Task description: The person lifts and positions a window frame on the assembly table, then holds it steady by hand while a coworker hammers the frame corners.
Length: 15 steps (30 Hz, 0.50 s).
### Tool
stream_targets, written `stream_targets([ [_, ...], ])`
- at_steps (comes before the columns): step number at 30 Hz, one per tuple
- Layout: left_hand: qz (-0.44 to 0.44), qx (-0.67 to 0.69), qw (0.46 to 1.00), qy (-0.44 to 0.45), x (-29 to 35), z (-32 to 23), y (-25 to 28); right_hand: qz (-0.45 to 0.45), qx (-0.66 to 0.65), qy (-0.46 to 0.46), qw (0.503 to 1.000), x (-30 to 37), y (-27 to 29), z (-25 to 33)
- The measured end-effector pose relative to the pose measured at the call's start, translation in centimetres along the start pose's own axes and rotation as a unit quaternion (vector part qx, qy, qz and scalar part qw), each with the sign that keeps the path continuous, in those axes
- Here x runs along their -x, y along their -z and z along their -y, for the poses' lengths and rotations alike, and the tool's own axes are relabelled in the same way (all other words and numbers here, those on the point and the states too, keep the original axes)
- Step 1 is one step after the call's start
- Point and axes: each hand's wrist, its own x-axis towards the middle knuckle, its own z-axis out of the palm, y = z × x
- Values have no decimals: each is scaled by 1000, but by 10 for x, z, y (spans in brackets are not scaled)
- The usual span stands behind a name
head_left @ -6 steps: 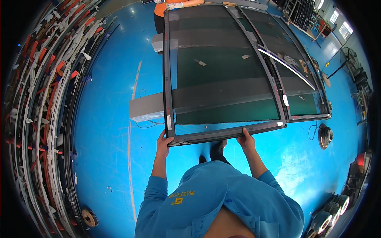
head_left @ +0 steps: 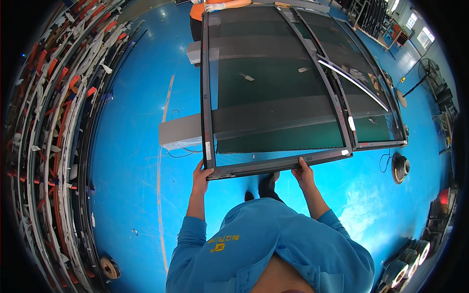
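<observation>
A large dark rectangular screen frame (head_left: 278, 166) with fine mesh stretches away from me. My left hand (head_left: 201, 177) grips its near left corner, thumb on top and fingers below. Further right along the same near bar, my right hand (head_left: 304, 175) holds on with the thumb over the upper face; its other fingers are partly hidden underneath. A second dark frame (head_left: 378, 144) lies alongside on the right. Across it rests a thin white strip (head_left: 354, 82). At the far end, a co-worker's gloved hand (head_left: 215, 7) touches the far left part of the frame.
Long grey supports, one ending in a box-like block (head_left: 181, 131), run beneath the frames. On the left stands a rack (head_left: 58, 146) of long profiles. A reel (head_left: 401, 167), a standing fan (head_left: 430, 68) and several spools (head_left: 395, 271) are at the right. Another spool (head_left: 110, 268) sits lower left.
</observation>
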Motion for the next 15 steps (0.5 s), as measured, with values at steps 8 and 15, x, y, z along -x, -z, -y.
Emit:
stream_targets([
  [8,-4,-1,1000,-4,-2,2,2,-7,-1,0,1000,0,-1,0],
  [15,-2,1,1000,-8,-2,2,2,-10,4,-3,1000,-1,1,0],
])
